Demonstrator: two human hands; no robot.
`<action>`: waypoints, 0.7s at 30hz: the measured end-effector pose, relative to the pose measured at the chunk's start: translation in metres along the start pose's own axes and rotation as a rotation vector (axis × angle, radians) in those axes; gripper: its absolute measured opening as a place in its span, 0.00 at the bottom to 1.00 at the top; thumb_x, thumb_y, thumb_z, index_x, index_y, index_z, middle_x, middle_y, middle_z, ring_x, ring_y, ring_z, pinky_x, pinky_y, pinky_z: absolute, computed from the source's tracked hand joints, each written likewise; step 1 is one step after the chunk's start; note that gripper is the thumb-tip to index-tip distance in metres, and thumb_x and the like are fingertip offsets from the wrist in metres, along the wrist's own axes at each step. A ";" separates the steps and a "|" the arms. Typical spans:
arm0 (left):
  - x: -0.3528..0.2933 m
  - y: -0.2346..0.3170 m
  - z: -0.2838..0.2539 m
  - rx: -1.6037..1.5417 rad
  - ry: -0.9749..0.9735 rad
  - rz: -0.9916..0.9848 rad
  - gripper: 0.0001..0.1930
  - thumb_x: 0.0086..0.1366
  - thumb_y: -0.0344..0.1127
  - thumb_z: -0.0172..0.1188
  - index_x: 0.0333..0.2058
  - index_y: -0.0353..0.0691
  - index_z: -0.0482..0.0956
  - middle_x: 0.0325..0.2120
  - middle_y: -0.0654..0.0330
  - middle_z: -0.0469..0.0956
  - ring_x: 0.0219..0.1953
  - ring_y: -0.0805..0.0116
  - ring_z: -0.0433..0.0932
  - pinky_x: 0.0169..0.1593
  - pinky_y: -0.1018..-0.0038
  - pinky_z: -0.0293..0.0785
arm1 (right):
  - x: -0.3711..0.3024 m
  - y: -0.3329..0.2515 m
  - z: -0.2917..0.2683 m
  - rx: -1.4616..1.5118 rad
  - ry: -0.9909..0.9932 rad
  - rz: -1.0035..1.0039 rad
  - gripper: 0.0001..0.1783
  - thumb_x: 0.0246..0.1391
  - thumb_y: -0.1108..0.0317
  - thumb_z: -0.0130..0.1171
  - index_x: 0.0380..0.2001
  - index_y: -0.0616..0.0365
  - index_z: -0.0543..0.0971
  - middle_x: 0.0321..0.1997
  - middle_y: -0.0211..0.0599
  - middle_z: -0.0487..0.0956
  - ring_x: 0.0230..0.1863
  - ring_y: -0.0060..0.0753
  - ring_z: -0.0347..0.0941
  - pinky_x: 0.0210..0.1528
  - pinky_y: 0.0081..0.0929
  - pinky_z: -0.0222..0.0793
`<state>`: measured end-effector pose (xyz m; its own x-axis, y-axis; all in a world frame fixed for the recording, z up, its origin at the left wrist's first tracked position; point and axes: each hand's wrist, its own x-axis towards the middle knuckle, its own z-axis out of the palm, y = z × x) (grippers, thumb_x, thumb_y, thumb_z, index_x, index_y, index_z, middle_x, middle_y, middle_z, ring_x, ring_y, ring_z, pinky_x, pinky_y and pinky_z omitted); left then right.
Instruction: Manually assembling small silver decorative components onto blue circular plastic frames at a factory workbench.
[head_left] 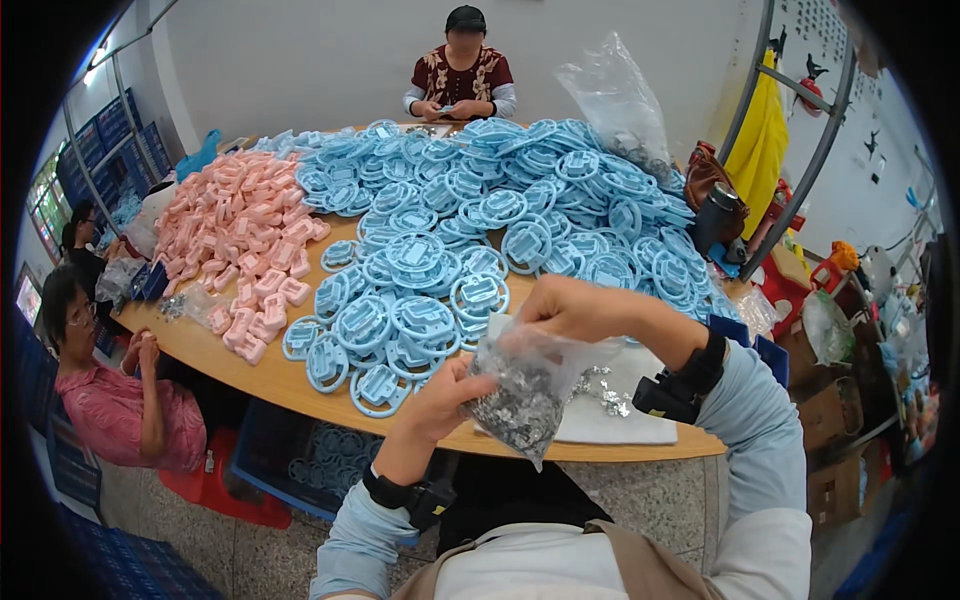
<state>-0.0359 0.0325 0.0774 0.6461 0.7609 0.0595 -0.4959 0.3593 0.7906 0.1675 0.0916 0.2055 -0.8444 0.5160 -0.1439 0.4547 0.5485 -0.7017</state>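
Left hand [445, 398] has a bag [548, 375] of metal bits [510, 408] pinched tight. Right hand [556, 305] curls at its top, can't tell its grip. Blue rings [415, 253] all over the table [240, 377].

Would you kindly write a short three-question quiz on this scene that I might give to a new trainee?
1. Fill in: The ____ hand's grip is on the side of the clear bag, with its thumb showing in front.
2. True or false: From the wearer's view, the pink pile lies to the left of the blue pile.
3. What colour are the small pieces on the white sheet?
a) pink
b) silver
c) blue

Key: 1. left hand; 2. true; 3. b
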 end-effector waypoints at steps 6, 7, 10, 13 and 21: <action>-0.002 -0.009 0.004 -0.109 0.087 -0.073 0.22 0.57 0.35 0.57 0.48 0.32 0.66 0.40 0.59 0.74 0.41 0.71 0.75 0.44 0.74 0.73 | -0.006 0.004 0.007 0.166 0.072 0.161 0.23 0.58 0.54 0.47 0.23 0.62 0.80 0.14 0.28 0.73 0.17 0.17 0.65 0.20 0.18 0.60; -0.004 -0.011 0.007 -0.089 0.096 -0.100 0.22 0.56 0.34 0.58 0.48 0.32 0.67 0.40 0.59 0.75 0.41 0.71 0.75 0.44 0.74 0.73 | -0.008 0.007 0.008 0.176 0.074 0.056 0.26 0.60 0.51 0.43 0.24 0.61 0.80 0.13 0.28 0.73 0.16 0.17 0.65 0.19 0.17 0.59; -0.004 -0.009 0.011 -0.034 0.025 -0.082 0.22 0.55 0.32 0.59 0.48 0.32 0.66 0.40 0.59 0.74 0.41 0.70 0.75 0.44 0.74 0.74 | -0.014 0.008 0.012 0.263 0.022 0.031 0.27 0.61 0.51 0.41 0.25 0.61 0.81 0.13 0.28 0.73 0.15 0.17 0.65 0.19 0.17 0.59; 0.000 -0.016 0.016 0.005 0.050 -0.168 0.27 0.54 0.30 0.60 0.52 0.33 0.62 0.43 0.58 0.72 0.43 0.69 0.74 0.45 0.72 0.75 | -0.020 0.010 0.012 0.183 -0.073 0.061 0.25 0.62 0.52 0.39 0.38 0.61 0.78 0.14 0.28 0.72 0.16 0.16 0.65 0.20 0.16 0.59; 0.003 -0.030 0.018 0.075 0.032 -0.243 0.25 0.52 0.30 0.61 0.48 0.30 0.64 0.40 0.58 0.73 0.40 0.73 0.74 0.41 0.77 0.74 | -0.039 0.027 0.023 0.119 -0.175 0.067 0.17 0.55 0.63 0.50 0.44 0.64 0.74 0.18 0.31 0.73 0.19 0.15 0.63 0.22 0.19 0.61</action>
<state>-0.0081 0.0144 0.0648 0.7216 0.6746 -0.1559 -0.2831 0.4930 0.8227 0.2064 0.0715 0.1759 -0.8545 0.4205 -0.3049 0.4836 0.4297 -0.7626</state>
